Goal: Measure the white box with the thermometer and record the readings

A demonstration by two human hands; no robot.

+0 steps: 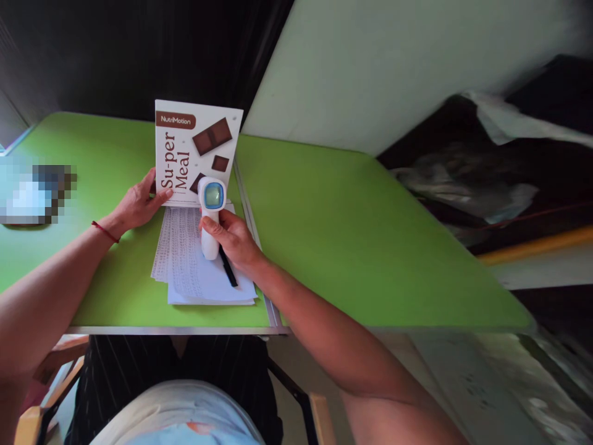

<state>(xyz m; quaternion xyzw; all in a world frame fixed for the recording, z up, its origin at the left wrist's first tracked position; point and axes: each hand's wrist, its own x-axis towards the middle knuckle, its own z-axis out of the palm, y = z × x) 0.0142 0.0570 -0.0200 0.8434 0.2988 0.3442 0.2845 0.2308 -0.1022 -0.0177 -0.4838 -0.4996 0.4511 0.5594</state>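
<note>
My left hand (141, 201) grips the lower left edge of a white box (178, 148) marked "Su-per Meal" with brown chocolate pictures, its thumb on the front face. The box stands upright, facing me. In my right hand (234, 238) is a white infrared thermometer (210, 238), fingers wrapped round its handle. Its blue-framed screen faces me, and its head overlaps the box's lower right part. Whether the two touch, I cannot tell. Beneath lie several sheets of paper (185, 266) covered in handwriting or print, with a black pen (228, 269) on top, partly hidden by my right hand.
The green folding table (333, 235) has a metal seam just right of the papers. A pixelated object (32, 194) lies at the left. Behind stands a dark panel (130, 55) beside a pale wall (343, 68). Plastic-wrapped items (467, 179) are off the right edge.
</note>
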